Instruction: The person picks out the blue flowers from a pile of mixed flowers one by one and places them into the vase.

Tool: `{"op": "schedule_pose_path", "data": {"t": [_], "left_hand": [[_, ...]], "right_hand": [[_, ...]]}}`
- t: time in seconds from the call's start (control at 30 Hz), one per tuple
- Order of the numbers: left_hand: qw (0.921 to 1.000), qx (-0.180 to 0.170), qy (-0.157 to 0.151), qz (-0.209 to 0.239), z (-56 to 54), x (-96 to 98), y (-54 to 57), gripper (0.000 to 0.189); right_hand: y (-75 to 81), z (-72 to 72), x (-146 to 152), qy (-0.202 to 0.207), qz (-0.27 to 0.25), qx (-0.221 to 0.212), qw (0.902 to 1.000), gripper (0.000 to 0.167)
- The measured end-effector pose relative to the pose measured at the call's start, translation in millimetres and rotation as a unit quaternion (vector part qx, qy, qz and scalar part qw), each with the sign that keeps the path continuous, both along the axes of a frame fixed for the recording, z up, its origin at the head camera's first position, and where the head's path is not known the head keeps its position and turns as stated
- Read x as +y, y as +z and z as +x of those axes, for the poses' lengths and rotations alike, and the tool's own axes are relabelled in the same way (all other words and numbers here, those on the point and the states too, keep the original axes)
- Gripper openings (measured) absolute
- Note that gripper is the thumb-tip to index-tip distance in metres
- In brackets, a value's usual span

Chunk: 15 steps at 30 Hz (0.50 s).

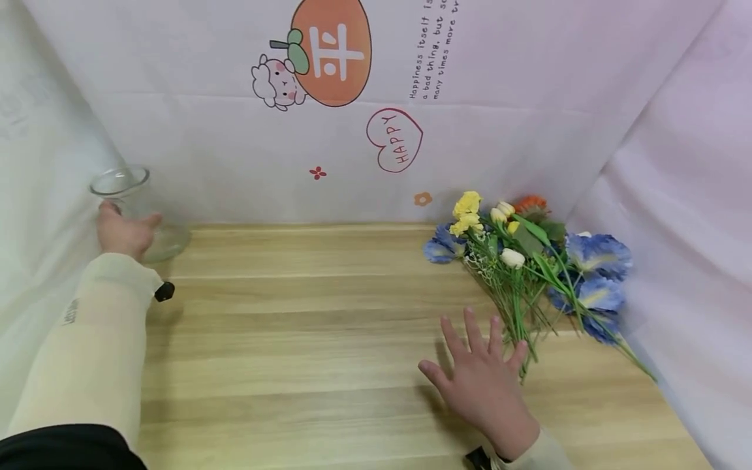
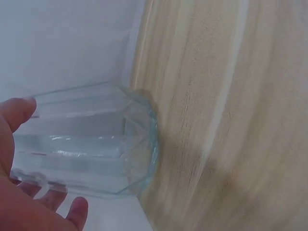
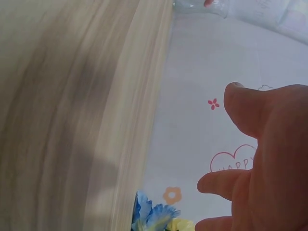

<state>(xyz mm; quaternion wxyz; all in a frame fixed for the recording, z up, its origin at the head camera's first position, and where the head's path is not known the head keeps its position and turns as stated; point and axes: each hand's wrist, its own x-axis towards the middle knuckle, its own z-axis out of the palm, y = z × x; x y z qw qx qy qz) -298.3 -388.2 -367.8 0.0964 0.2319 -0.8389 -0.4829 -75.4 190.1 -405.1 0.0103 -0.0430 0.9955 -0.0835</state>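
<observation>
At the far left of the table stands a clear glass vase [image 1: 167, 243] with a flared rim. My left hand [image 1: 125, 230] grips its side, and in the left wrist view the thumb and fingers lie round the faceted vase [image 2: 91, 139], its thick base down at the table. My right hand [image 1: 484, 385] is held palm down over the table with its fingers spread, holding nothing. Just beyond it lie the green stems [image 1: 517, 313] of a loose pile of flowers, whose ends the fingers overlap in the head view.
The pile at the right back has yellow blooms [image 1: 467, 214], white tulips [image 1: 513, 258], an orange flower [image 1: 531, 203] and several blue flowers [image 1: 599, 294]. A printed white cloth [image 1: 235, 156] rises behind the wooden table [image 1: 294, 365], with white cloth on both sides too.
</observation>
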Motion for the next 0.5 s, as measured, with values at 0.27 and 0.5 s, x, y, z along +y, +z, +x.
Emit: {"op": "schedule_pose_path", "data": {"t": [0.27, 0.5], "left_hand": [[0.9963, -0.015, -0.073, -0.044, 15.0, 26.6, -1.7, 0.102], [0.9877, -0.022, -0.144, -0.056, 37.0, 38.8, -2.2, 0.109]], "right_hand": [[-1.3, 2.1, 8.6, -0.012, -0.008, -0.007, 0.9999, 0.090], [5.4, -6.0, 10.0, -0.009, -0.001, -0.017, 0.9998, 0.096]]}}
